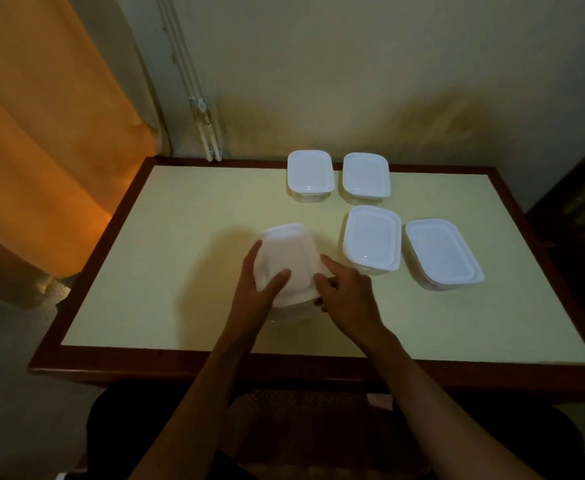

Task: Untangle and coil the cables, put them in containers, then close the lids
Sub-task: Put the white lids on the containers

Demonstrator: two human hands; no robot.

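Note:
A clear container with a white lid [289, 252] stands on the table, nearest to me and blurred. My left hand [249, 299] grips its left side, with the thumb lying across the lid top and the fingers along the left edge. My right hand [350, 299] holds the lid's near right corner, its index finger stretched along the right edge and the other fingers curled at the rim. No cable shows; the lids hide what is inside.
Several more lidded containers stand at the back right: two by the far edge [310, 173] [365, 174] and two closer [370, 237] [441, 251]. The table [180, 254] has a pale top and a dark wood rim. An orange curtain [42, 150] hangs at left.

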